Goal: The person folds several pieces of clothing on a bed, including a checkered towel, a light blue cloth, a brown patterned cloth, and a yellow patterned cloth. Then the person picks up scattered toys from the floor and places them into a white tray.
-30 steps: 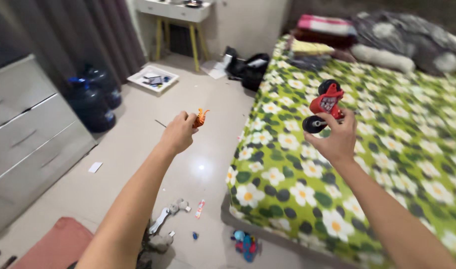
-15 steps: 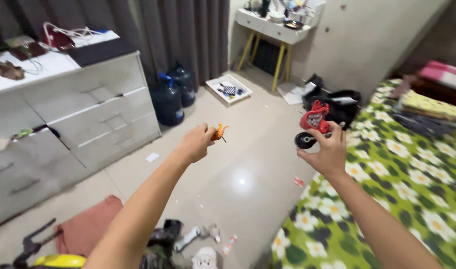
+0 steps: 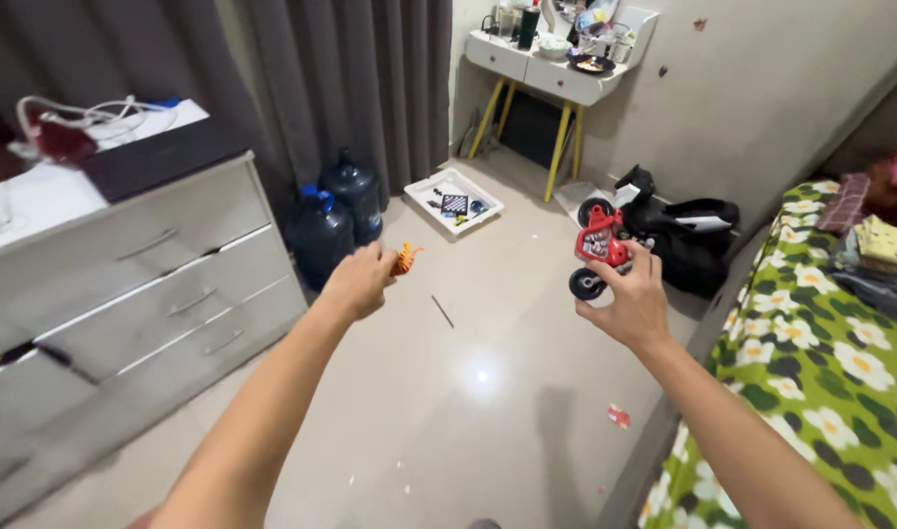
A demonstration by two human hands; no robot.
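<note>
- Above the glossy tiled floor (image 3: 448,392), left hand (image 3: 358,279) pinches a small orange plastic toy figure (image 3: 403,259).
- Right hand (image 3: 633,304) grips a red toy motorcycle with black wheels (image 3: 595,257).
- Since a second ago, both toys have moved off the floral green bedspread (image 3: 811,392) toward the grey drawer chest (image 3: 145,284); grips unchanged.

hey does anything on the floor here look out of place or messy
Yes. A thin dark stick lies loose mid-floor, a red scrap sits near the bed, and a white tray of small items rests on the floor by the curtains.
</note>
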